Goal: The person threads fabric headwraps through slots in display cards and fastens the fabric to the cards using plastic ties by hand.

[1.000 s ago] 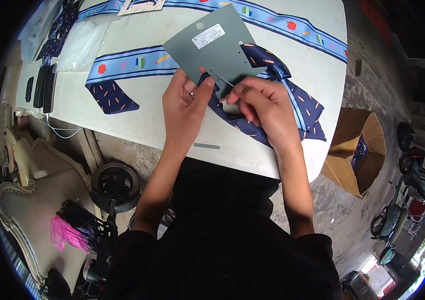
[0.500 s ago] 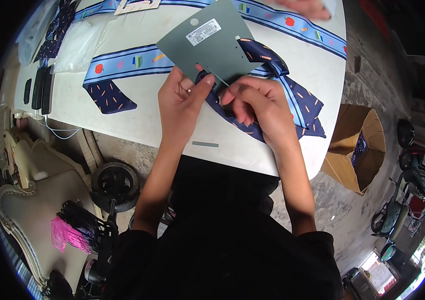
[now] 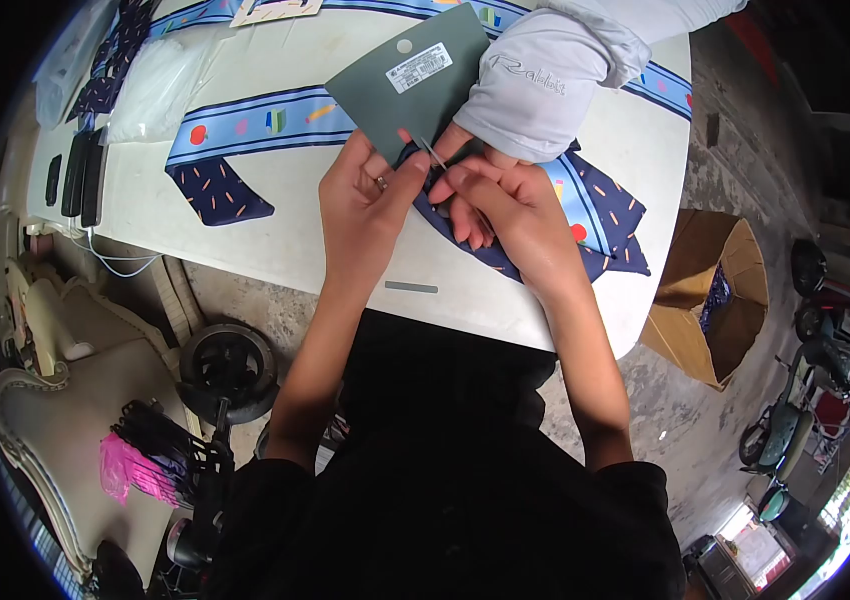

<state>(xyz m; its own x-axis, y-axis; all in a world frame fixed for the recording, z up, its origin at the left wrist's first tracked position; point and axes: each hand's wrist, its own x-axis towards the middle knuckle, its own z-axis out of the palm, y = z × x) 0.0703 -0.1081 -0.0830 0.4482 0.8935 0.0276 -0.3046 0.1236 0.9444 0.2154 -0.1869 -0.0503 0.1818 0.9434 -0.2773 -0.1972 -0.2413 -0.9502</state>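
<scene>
My left hand (image 3: 370, 205) is closed, pinching the lower edge of a grey-green card (image 3: 375, 85) together with dark navy cloth. The card has a round hole and a white printed label (image 3: 419, 68). A thin pale strip (image 3: 432, 153) crosses the card's lower part and reaches the fingertips of my right hand (image 3: 520, 215), which are pinched around its end. Beneath my hands lies a navy fabric piece with an orange pencil print (image 3: 613, 205), partly hidden. Another person's hand (image 3: 452, 142), in a white sleeve (image 3: 545, 85), reaches between my hands and covers the card's right side.
A light blue printed ribbon (image 3: 245, 130) with a navy end (image 3: 220, 192) crosses the white table (image 3: 315, 235). Clear plastic bags (image 3: 155, 95) and black devices (image 3: 92, 180) lie left. A cardboard box (image 3: 685, 320) stands on the floor at right.
The other person's hand and white sleeve have come in from the upper right over the card and cloth. The card shifted slightly right, and my right hand moved slightly left.
</scene>
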